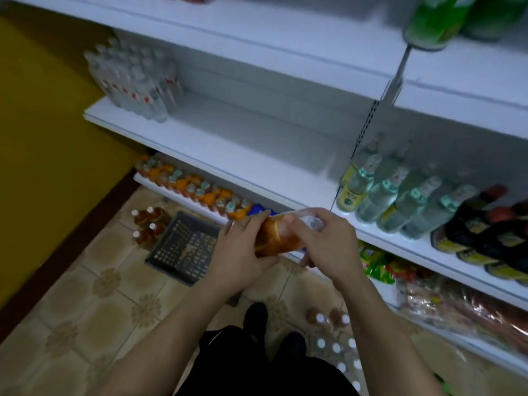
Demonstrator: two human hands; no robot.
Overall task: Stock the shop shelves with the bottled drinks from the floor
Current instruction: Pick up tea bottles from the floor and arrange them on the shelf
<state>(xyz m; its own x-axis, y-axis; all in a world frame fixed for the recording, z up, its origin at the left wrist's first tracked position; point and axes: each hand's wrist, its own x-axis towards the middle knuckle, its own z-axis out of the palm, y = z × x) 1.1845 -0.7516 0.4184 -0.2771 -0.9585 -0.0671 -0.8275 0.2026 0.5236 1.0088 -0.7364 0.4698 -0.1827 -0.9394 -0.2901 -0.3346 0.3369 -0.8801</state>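
Amber bottle (275,235) between left hand (243,252) and right hand (325,241), before white shelves (228,147).

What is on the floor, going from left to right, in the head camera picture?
brown bottles → dark plastic crate → black shoe → white-capped bottles by the person's feet.

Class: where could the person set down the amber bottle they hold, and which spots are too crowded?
Bare room: the middle shelf, from the pack of clear bottles at its left end to the upright post. Crowded: right of the post, pale bottles and dark bottles fill the shelf; the lowest shelf is lined with orange bottles.
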